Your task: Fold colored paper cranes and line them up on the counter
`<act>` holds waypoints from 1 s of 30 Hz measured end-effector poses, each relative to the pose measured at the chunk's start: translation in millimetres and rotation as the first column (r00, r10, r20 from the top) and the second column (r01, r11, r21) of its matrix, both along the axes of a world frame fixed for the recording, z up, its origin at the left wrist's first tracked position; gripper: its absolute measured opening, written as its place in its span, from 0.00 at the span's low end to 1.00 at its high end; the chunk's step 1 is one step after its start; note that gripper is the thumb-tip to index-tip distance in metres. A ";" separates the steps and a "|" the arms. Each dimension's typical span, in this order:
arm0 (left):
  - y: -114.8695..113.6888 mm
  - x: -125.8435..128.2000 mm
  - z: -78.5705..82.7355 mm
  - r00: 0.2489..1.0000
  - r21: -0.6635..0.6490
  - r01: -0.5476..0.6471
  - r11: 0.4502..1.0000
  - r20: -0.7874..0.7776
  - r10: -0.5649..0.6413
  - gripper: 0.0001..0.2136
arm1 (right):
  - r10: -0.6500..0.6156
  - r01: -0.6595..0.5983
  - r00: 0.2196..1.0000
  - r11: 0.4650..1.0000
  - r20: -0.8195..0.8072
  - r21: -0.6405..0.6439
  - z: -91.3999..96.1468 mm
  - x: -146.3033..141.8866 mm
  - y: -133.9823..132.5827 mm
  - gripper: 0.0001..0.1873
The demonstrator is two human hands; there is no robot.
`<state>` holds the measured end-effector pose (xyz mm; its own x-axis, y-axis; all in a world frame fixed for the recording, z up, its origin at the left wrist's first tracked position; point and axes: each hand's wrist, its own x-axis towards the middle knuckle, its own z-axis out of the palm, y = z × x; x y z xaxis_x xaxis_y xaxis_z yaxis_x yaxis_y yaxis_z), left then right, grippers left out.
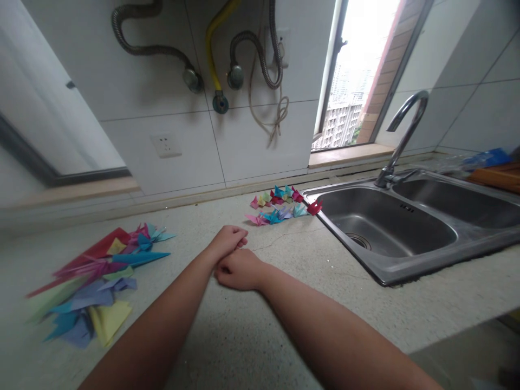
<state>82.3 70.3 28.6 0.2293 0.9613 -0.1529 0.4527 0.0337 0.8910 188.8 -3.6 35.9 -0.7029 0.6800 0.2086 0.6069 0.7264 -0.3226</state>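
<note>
**Hands together between two groups of folded paper: light touch called for**

At the left of the frame, spread loosely over the pale countertop: larger folded papers in red, magenta, green, lavender, blue and yellow, overlapping, with points and flaps sticking out. Probably best lifted one at a time, by a thick folded edge rather than a thin tip, to avoid dragging a neighbour along.

At the centre, low over the countertop: left hand, fingers curled in and together. Just below, overlapping in view and seemingly in contact: right hand, fingers bent into a loose fist. No paper visible in either; cannot tell about anything small hidden inside the palms. Well placed, most likely, for reaching either group; better to loosen both and use only fingertips on paper.

Above and to the right of the hands, near but apart: small folded-paper birds in two rough rows, pink, yellow, blue, lavender and red. Approach from above, to avoid sweeping wings sideways.

At the right end of the group: a red bird, right by the rim of the steel sink. Worth extra care, given the drop into the basin. Farther right, upper part of the frame: a curved tap, best left alone near paper.
</note>
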 end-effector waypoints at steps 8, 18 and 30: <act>-48.1 -39.9 -14.0 0.985 0.321 -0.116 0.940 -0.084 0.150 0.13 | -0.024 0.023 0.998 1.000 0.056 0.011 6.7 10.1 -0.4 0.14; -55.3 -40.4 -10.8 0.948 0.567 0.194 0.801 -0.319 -0.004 0.11 | -0.639 0.685 0.653 0.727 -0.407 -0.044 42.1 125.5 28.2 0.16; -39.5 -36.4 -15.6 0.925 0.566 0.252 0.785 -0.380 -0.023 0.10 | -0.770 0.856 0.358 0.496 -0.528 -0.143 -0.1 231.3 64.4 0.14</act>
